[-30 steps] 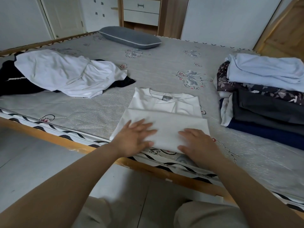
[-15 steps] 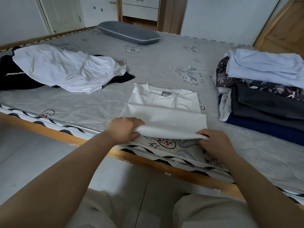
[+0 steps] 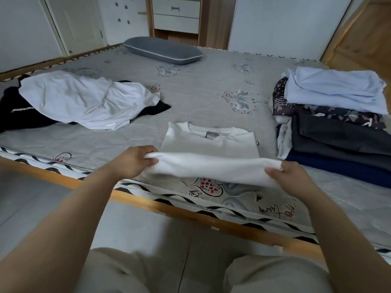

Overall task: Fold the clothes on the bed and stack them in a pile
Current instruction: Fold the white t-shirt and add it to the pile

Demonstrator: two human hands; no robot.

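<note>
Clothes lie across the bed (image 3: 201, 85): a folded pile (image 3: 338, 127) at the right, a loose white and black heap (image 3: 84, 102) at the left, and a white T-shirt (image 3: 211, 149) near the front edge. The left hand (image 3: 133, 163) and right hand (image 3: 289, 178) each grip a corner of its raised, folded lower end.

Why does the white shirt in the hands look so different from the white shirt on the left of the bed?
The white shirt in the hands is folded into a neat rectangle; the crumpled white shirt lies loose and wrinkled. The left hand and right hand lift the folded one's near edge, while nobody touches the crumpled one. The folded one lies on the mattress; the crumpled one lies over black clothes. Both are white.
</note>
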